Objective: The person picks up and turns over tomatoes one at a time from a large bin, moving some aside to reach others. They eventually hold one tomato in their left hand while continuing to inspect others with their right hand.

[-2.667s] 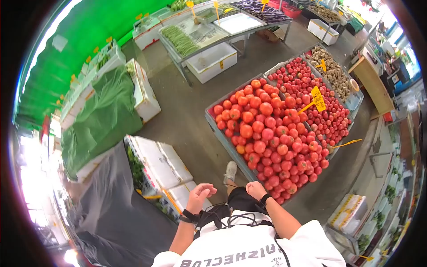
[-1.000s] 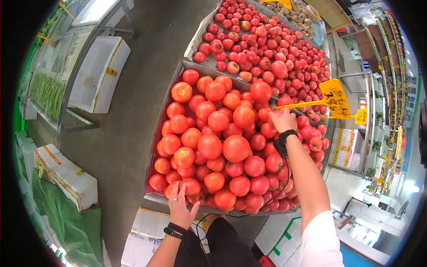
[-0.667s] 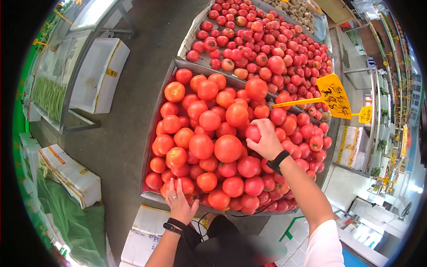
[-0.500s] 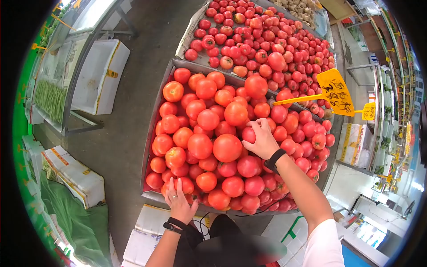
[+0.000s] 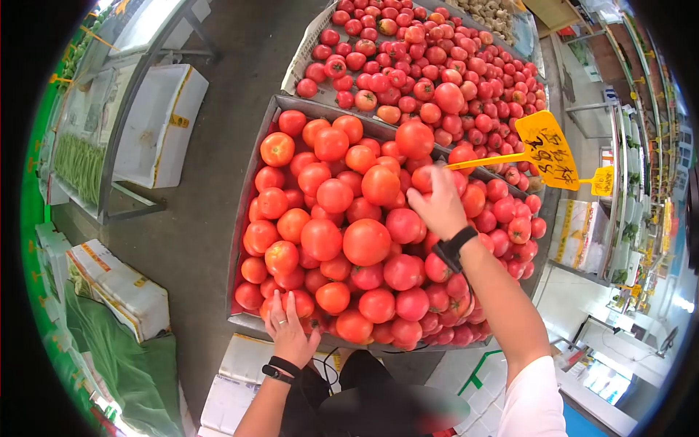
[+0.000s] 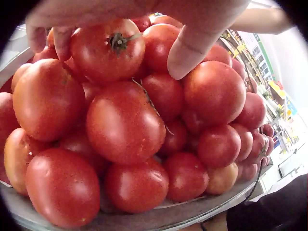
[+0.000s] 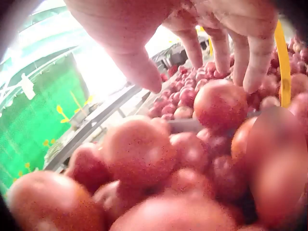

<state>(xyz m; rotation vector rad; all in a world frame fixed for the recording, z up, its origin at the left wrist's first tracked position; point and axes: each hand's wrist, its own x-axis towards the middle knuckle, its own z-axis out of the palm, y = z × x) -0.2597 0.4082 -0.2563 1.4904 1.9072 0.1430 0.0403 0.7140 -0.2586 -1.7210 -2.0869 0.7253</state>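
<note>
Large red tomatoes (image 5: 322, 239) fill a grey-sided bin in front of me. My left hand (image 5: 293, 339) rests on the tomatoes at the bin's near left corner, fingers extended. In the left wrist view, a tomato with a green stem (image 6: 94, 53) lies beneath those fingers and thumb. My right hand (image 5: 442, 207) reaches over the far right part of the heap, close to the yellow price tag (image 5: 546, 151). In the right wrist view its fingers hang spread and extended above a round tomato (image 7: 220, 103), holding nothing.
Smaller tomatoes (image 5: 411, 69) fill the bin behind, with knobbly pale produce (image 5: 484, 18) beyond. A white foam box (image 5: 164, 124) stands under a metal-framed stall at left. Another foam box (image 5: 120, 284) and a green cloth (image 5: 120, 357) lie lower left.
From beside the bin, I have leaned in over it. My right hand gripped a tomato, let it go among the others, then moved towards the price tag. The left hand stayed on the near corner.
</note>
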